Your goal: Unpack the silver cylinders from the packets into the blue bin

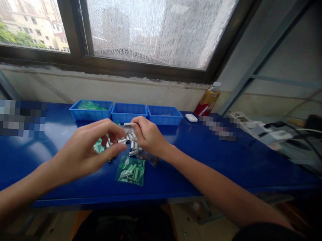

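My right hand (150,135) is closed over the far side of a small heap on the blue table. A short silver metal piece (128,125) sticks out from between its thumb and fingers. My left hand (88,146) hovers at the heap's left side, thumb and fingers apart in a curve, with nothing visible held. Between the hands lie several silver metal pieces (132,145), some seemingly in clear plastic. A clear bag with brownish parts (152,160) lies beneath my right wrist. Closer to me rests a flat green zip bag (131,171) with pale strips inside. Another green bag (100,145) is partly hidden behind my left fingers.
Three blue bins stand along the wall: the left bin (91,117) holds green bags, beside the middle bin (129,117) and right bin (165,119). A white case (191,117) and a drink bottle (208,100) stand right of them. Power strips and cables (278,135) lie far right.
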